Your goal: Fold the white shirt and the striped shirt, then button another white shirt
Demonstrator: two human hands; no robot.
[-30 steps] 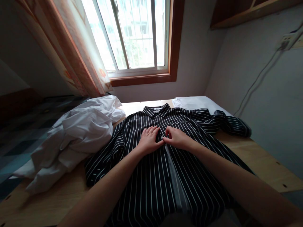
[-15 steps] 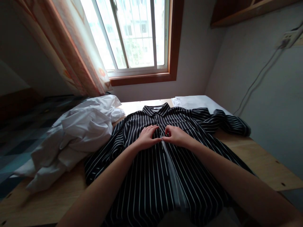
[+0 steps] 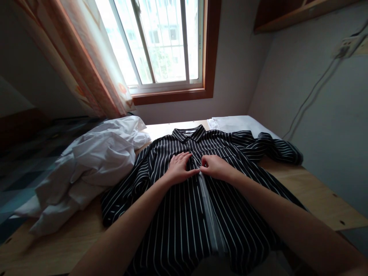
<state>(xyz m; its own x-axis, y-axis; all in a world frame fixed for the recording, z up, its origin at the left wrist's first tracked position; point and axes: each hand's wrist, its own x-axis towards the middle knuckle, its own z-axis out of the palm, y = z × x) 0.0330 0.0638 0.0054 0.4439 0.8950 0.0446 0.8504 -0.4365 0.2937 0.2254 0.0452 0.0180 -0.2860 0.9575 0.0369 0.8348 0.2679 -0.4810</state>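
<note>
A black shirt with white stripes (image 3: 178, 214) lies front up, its collar toward the window. The front is joined near the collar and parts lower down, where a pale strip shows. My left hand (image 3: 180, 168) rests on the shirt beside the front opening, fingers spread and thumb reaching to the edge. On the other side of the opening, my right hand (image 3: 215, 168) has thumb and forefinger pinched on the shirt's front edge. The buttons between the hands are too small to make out.
Crumpled white cloth (image 3: 100, 153) lies at the left on the wooden table (image 3: 313, 188). Folded white cloth (image 3: 238, 123) is at the back right. Behind stand a window (image 3: 161, 50) and a curtain (image 3: 83, 57); a cable (image 3: 310, 92) hangs on the right wall.
The thumb and forefinger of my right hand have closed together at the front edge. The two thumbs are slightly farther apart, and the pale strip between them shows more.
</note>
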